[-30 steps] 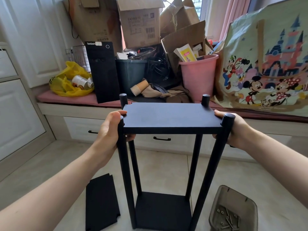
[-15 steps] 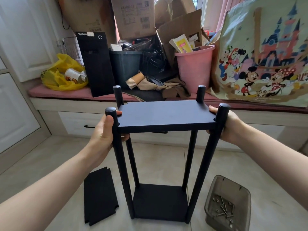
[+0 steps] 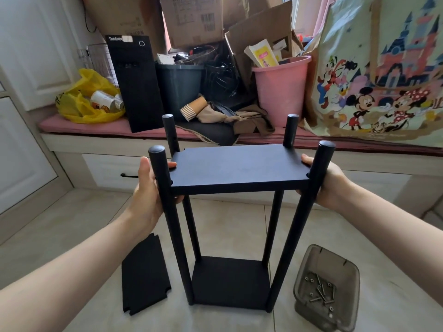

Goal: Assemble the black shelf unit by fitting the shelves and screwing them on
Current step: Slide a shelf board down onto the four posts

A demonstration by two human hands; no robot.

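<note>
Head view: clamped on shelf [image 3: 239, 166] ends with left hand [image 3: 146, 192] and right hand [image 3: 328, 185], thumbs on top, likely keeping it level between them while corner notches seat on posts [image 3: 172, 236]; screws [image 3: 320, 292] in tray [image 3: 321, 262] below right hand, spare panel [image 3: 143, 276] below left.

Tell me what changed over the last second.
The upper shelf slid down the four posts, whose tops now stand clear above it. The left hand and right hand still grip its ends. The bottom shelf, spare panel and screw tray stayed put.
</note>
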